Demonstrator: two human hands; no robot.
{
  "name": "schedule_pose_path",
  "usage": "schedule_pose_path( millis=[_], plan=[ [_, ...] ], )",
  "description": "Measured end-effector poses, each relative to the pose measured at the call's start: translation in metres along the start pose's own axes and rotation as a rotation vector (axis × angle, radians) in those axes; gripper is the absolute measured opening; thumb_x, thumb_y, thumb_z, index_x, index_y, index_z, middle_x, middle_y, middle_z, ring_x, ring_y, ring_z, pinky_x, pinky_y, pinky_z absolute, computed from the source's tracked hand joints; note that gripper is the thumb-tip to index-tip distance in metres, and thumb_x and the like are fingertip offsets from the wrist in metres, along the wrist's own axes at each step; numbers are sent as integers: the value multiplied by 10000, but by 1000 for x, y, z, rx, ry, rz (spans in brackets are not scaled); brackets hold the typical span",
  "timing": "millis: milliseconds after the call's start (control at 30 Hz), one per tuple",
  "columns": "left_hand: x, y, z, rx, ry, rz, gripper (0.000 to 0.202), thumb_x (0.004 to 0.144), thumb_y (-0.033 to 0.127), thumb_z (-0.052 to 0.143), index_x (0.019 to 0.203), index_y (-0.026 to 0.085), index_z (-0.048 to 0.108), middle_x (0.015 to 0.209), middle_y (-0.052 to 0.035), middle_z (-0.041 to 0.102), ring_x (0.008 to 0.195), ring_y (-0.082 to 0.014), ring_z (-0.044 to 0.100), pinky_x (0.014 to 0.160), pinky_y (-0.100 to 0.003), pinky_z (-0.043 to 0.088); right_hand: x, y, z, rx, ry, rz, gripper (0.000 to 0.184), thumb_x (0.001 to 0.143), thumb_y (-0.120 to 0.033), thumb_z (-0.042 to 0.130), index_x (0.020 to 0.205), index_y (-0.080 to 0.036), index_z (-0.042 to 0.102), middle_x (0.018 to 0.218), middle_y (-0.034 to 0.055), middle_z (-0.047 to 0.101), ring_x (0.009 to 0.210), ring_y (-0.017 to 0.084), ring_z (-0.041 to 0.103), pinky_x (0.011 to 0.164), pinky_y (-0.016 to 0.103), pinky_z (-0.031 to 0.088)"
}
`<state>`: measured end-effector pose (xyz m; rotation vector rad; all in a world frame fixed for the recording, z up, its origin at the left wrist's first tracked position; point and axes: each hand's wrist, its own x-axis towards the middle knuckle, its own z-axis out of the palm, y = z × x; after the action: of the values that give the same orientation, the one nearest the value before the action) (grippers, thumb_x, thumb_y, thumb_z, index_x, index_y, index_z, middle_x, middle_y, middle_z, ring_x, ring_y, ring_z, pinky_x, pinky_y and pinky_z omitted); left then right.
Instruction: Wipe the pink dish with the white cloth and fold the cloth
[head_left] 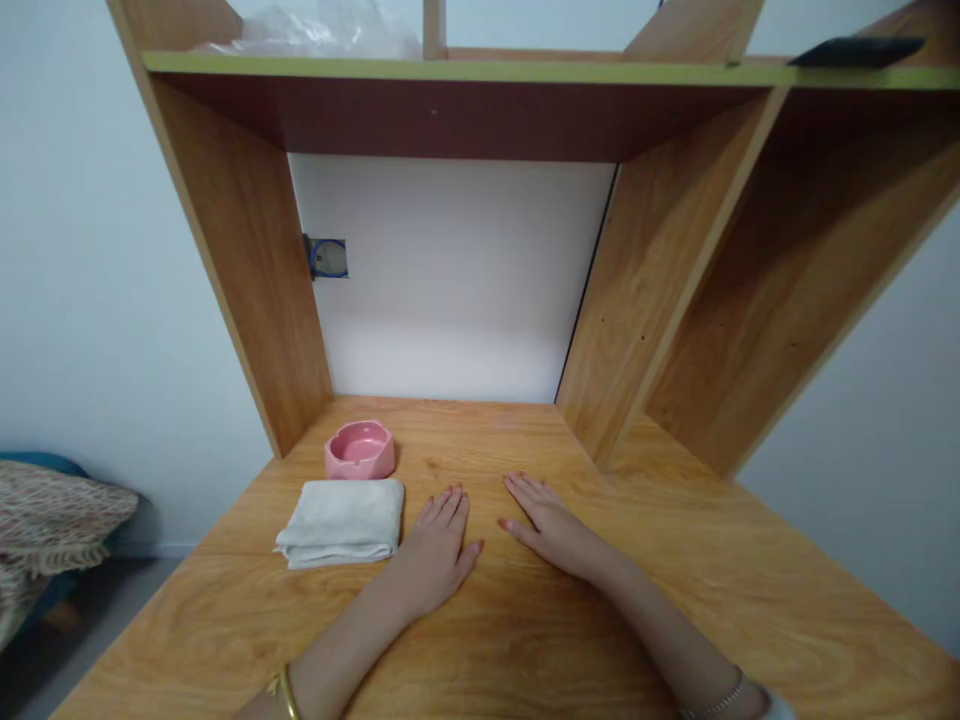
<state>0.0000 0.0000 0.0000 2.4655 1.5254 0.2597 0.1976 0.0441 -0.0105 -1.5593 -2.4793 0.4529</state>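
My left hand (437,545) lies flat on the wooden desk (525,620), palm down, fingers stretched out, holding nothing. Its fingers rest just right of a folded white cloth (342,521). My right hand (547,523) also lies flat and open on the desk, a little to the right, fingers pointing up and left. Behind the cloth stands a small pink ashtray-like dish (360,449). A gold bangle sits on my left wrist and a thin bracelet on my right.
The desk sits inside a wooden shelf unit with side panels (247,270) and an upper shelf (465,70) carrying clear plastic and a dark flat object (855,50). A wall socket box (327,258) is at the back left. A bed with a patterned blanket (52,520) is at far left.
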Motion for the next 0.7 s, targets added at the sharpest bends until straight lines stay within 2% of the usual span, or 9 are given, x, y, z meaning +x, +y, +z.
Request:
schedule_pose_path(
  millis=[133,267,333,433,500,567,633,700],
  plan=[
    [-1,-1,2,-29,7,1,585,862,387,301,1317,19,275,1397,-168,209,1295,-224,162,1054,-375,188,1,1,1,-4,-2,-2,767,795,-594,279,1333,-48,275,1404,128,230,1304,230,150,1066,369,112],
    [-1,-1,-3,-53,54,61,563,869,402,286,1299,40,318,1374,-154,300,1281,-203,231,1039,-334,233,1,2,1,8,-2,-2,761,796,-594,275,1336,-57,270,1404,126,228,1304,228,146,1066,377,107],
    [1,-3,-12,-44,136,116,502,878,381,277,1284,98,357,1357,-111,355,1258,-185,288,1028,-326,252,0,1,0,12,-8,-4,763,796,-595,275,1339,-59,261,1407,126,220,1306,227,140,1066,382,105],
    [4,-16,-32,8,363,120,397,877,307,287,1224,179,430,1292,-53,449,1189,-168,379,1004,-329,276,-1,0,-2,14,-16,-2,769,796,-595,275,1340,-52,253,1408,130,215,1308,225,130,1067,381,102],
    [5,-31,-49,64,539,-4,374,863,279,290,1172,178,475,1221,-62,506,1135,-187,423,984,-349,289,-1,-1,-3,17,-15,3,763,798,-593,274,1341,-59,255,1406,128,222,1308,225,131,1067,383,99],
    [2,-50,-65,139,655,-220,379,845,287,302,1135,160,511,1173,-86,530,1091,-228,448,935,-369,328,-2,-2,-3,16,-14,7,754,801,-586,273,1342,-61,256,1404,127,228,1307,223,134,1068,381,97],
    [-3,-70,-77,224,684,-490,409,820,307,320,1123,129,528,1144,-133,532,1032,-294,477,847,-406,379,-2,-3,-4,8,-21,7,752,803,-578,275,1342,-54,251,1406,129,225,1307,223,135,1069,374,95],
    [-8,-87,-85,250,657,-717,479,812,373,314,1146,96,515,1113,-184,537,1018,-345,484,822,-432,377,-2,-4,-5,-1,-27,9,754,804,-574,277,1341,-45,249,1407,134,220,1307,227,133,1069,372,95]
  ],
)
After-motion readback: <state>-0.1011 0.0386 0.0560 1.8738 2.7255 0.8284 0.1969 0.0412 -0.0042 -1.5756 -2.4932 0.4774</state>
